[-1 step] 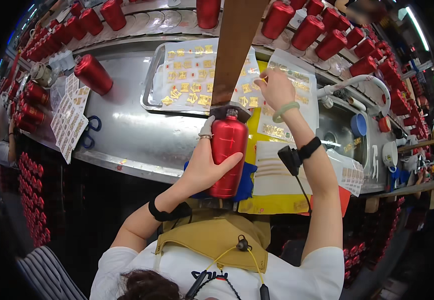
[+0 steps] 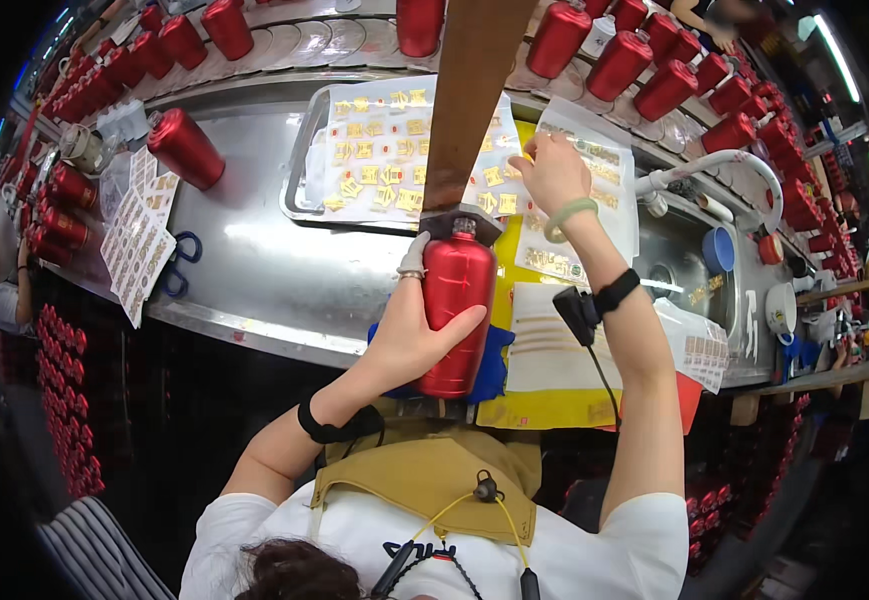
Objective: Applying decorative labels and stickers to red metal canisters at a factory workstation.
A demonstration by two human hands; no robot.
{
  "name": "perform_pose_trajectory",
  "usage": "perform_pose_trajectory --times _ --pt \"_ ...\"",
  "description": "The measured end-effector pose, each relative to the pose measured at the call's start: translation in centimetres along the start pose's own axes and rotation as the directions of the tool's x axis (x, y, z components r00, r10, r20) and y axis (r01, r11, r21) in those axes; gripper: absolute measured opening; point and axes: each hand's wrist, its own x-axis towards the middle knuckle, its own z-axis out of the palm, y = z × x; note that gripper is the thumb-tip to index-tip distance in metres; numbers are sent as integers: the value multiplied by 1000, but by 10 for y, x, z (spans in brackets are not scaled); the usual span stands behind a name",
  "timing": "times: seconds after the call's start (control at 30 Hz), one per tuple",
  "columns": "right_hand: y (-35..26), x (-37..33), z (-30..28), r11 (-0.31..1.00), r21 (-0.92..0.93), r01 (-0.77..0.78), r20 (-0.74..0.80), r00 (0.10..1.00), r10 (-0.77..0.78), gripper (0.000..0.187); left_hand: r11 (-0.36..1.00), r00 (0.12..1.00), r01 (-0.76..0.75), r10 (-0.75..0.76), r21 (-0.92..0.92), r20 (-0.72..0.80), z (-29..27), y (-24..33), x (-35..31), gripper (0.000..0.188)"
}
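My left hand point(image 2: 416, 335) wraps round a red metallic bottle point(image 2: 462, 315), its thumb across the front. A pale cover sits on one fingertip. The bottle stands upright over a blue cloth point(image 2: 495, 365), its neck beside a wooden post point(image 2: 464, 110). Farther right, my right hand point(image 2: 556, 178) hovers with curled fingers between a white sheet of gold decals point(image 2: 379, 150) and a second decal sheet point(image 2: 606, 195). The thumb and fingertips come together; anything between them is too small to make out. The first sheet rests in a metal tray point(image 2: 299, 205).
Red bottles point(image 2: 619, 65) line a curved conveyor point(image 2: 329, 40) at the back. One bottle point(image 2: 186, 150) stands on the metal bench at left, near blue-handled scissors point(image 2: 183, 264) and printed sheets point(image 2: 140, 250). A sink point(image 2: 676, 275) with a curved tap point(image 2: 719, 160) lies right.
The bottles on the back conveyor have shifted slightly rightward. My right hand's fingers have moved a little over the sheets; my left hand stays on the bottle.
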Motion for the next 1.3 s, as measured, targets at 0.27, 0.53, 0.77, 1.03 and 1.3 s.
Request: perform_pose_trajectory --times 0.27,0.53,0.77,1.03,1.3 --pt "-12 32 35 863 73 499 290 818 -497 15 1000 1000 -14 14 21 -3 0 -6 0 105" --pt "-18 44 36 846 -31 532 416 777 -473 11 1000 1000 13 -13 5 -15 2 -9 0 105" --pt "-4 35 36 832 307 462 173 833 -526 8 988 1000 17 -20 -155 -20 -5 -6 -8 101" --pt "-35 -30 -69 830 509 230 -199 969 -147 23 977 999 22 -12 -214 49 -15 -8 -14 91" --pt "-83 -131 -154 705 695 141 -121 990 -78 29 899 995 82 -49 -429 89 -21 -5 -12 58"
